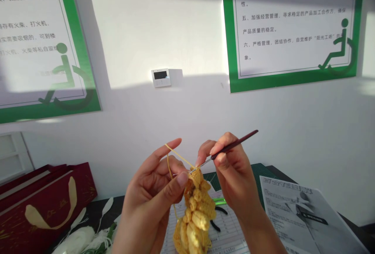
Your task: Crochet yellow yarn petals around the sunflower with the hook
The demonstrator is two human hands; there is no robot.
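While the left hand [150,203] pinches its top edge, yellow crochet [195,217] hangs soft and light.
Right fingers [227,146] clamp a slim hook [244,138]; taut yarn [179,155] crosses the left fingers [161,160].

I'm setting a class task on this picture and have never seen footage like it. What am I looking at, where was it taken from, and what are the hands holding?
This picture comes from a camera worn on a person's head, looking forward and down, so the two bare hands are the person's own. The left hand grips a yellow crocheted piece, with yellow yarn stretched across its fingers. The right hand holds a crochet hook with a dark red handle, its metal end at the top of the stitches. Below them, a dark table holds a green cutting mat, a printed sheet, a small black-handled tool and a dark red bag. Behind is a white wall with green-bordered posters.
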